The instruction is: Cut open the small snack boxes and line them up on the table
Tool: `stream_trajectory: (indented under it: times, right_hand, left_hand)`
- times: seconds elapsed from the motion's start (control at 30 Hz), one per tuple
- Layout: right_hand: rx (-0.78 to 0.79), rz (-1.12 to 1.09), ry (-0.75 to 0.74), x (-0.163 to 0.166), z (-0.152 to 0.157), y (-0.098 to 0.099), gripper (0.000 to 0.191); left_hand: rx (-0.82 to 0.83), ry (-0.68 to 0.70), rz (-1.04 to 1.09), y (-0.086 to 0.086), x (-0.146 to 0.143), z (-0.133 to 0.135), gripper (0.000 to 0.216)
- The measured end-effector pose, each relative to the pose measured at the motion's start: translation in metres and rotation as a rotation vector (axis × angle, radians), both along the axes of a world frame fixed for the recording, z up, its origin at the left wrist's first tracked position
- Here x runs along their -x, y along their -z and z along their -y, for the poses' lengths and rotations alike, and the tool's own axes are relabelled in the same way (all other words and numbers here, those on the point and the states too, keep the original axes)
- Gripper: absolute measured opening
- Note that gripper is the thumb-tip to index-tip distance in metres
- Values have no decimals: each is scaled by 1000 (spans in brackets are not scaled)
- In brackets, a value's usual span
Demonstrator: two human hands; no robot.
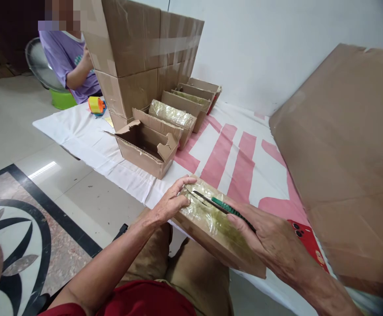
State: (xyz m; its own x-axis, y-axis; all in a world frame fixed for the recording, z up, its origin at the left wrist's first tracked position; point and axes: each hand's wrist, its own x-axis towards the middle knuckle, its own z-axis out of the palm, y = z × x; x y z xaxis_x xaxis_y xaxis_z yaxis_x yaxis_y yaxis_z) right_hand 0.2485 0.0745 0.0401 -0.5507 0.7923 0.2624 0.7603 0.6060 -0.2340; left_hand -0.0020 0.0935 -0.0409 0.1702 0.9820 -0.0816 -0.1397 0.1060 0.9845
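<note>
A small cardboard box (207, 232) lies at the table's front edge, partly over my lap. Shiny yellowish clear tape (211, 210) covers its upper face, and a dark slit shows near the left end. My left hand (171, 202) grips that end, thumb and fingers on the top. In my right hand (257, 228) is a green-handled utility knife (222, 204), its blade pointing left over the tape by the slit. Beyond my left hand stands an open cardboard box (145, 151) with ragged cut edges.
More small boxes (191, 107) line up behind the open one, beside tall stacked cartons (135, 48). A large carton (349, 166) stands at right, near a red phone (306, 239). A tape roll (95, 105) lies by a person in a purple shirt (58, 61).
</note>
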Motion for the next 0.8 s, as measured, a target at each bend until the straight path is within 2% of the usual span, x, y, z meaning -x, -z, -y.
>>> stream_trajectory:
  times: [0.13, 0.37, 0.53, 0.67, 0.8]
  right_hand:
    - [-65, 74, -52, 1, -1, -5, 39]
    - [-85, 362, -23, -1, 7, -19, 31]
    - [22, 478, 14, 1, 7, -30, 24]
    - [98, 476, -18, -4, 2, -39, 24]
    - [90, 344, -37, -21, 4, -28, 29]
  left_hand:
    - [-6, 10, 9, 0, 0, 0, 70]
    - [43, -14, 14, -3, 0, 4, 70]
    - [28, -29, -20, -2, -2, 6, 67]
    - [41, -63, -62, -4, -3, 6, 68]
    - [26, -89, -51, -6, -4, 6, 67]
